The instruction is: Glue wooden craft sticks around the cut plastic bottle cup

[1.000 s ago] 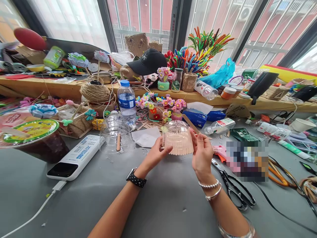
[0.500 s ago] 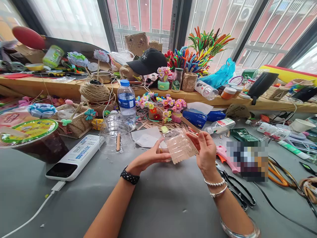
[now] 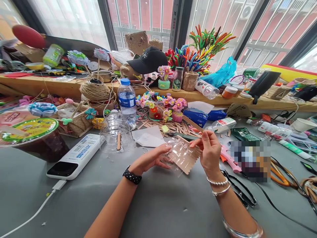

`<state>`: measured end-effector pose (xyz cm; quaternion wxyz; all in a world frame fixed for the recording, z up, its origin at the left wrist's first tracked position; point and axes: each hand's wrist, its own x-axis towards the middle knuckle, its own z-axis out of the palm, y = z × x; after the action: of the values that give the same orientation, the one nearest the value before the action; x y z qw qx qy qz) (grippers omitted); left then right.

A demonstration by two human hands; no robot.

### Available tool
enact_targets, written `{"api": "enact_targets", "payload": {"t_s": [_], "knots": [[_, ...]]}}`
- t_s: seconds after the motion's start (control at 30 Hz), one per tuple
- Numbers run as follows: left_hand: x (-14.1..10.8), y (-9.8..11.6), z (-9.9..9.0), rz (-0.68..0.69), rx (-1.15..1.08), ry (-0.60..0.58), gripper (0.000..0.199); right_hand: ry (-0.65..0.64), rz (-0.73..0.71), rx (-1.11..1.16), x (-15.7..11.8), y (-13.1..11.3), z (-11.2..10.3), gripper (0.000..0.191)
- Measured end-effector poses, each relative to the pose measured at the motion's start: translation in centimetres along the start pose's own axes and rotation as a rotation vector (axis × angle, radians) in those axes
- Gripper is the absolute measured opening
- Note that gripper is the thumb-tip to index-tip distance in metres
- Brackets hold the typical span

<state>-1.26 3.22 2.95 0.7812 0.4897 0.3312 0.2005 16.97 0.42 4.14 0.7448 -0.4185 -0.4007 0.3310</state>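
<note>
Pinching a thin wooden stick [image 3: 192,123] between thumb and finger, the right hand [image 3: 210,150] is seen right of the frame's centre, its other fingers held against a clear plastic piece lined with wooden slats [image 3: 184,154]. That piece is held just above the tabletop [image 3: 160,211], its left edge gripped between the parted thumb and fingers of the left hand [image 3: 152,158]. The stick is angled toward the upper left, slanted roughly like the slats. Its near end is hidden by fingers; the plastic's outline is hard to make out, and a patch at right is pixelated.
</note>
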Motion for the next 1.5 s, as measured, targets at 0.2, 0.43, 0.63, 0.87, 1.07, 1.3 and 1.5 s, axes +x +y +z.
{"api": "enact_targets", "payload": {"t_s": [0.2,0.43,0.63,0.87,1.07,1.3,1.5], "knots": [[0.3,0.2,0.6,0.172,0.062,0.113,0.076,0.24,-0.09,0.011,0.3,-0.4,0.0,0.021],[1.3,-1.4,0.4,0.396,0.315,0.264,0.103,0.22,-0.052,0.133,-0.2,-0.2,0.9,0.017],[1.4,-1.7,0.7,0.429,0.5,0.239,0.107,0.227,-0.034,0.186,-0.2,0.0,0.8,0.013],[0.8,-1.5,0.7,0.433,0.473,0.147,0.114,0.194,-0.049,0.159,-0.2,-0.3,0.7,0.013],[0.2,-0.6,0.9,0.339,0.418,0.186,0.091,0.149,-0.073,0.152,-0.3,-0.5,0.8,0.012],[0.6,-1.0,1.9,0.311,0.412,0.229,0.109,0.091,-0.047,0.163,-0.7,-0.8,0.9,0.009],[1.2,-1.3,1.9,0.366,0.409,0.282,0.108,0.048,-0.065,0.158,-0.7,-0.5,0.9,0.009]]}}
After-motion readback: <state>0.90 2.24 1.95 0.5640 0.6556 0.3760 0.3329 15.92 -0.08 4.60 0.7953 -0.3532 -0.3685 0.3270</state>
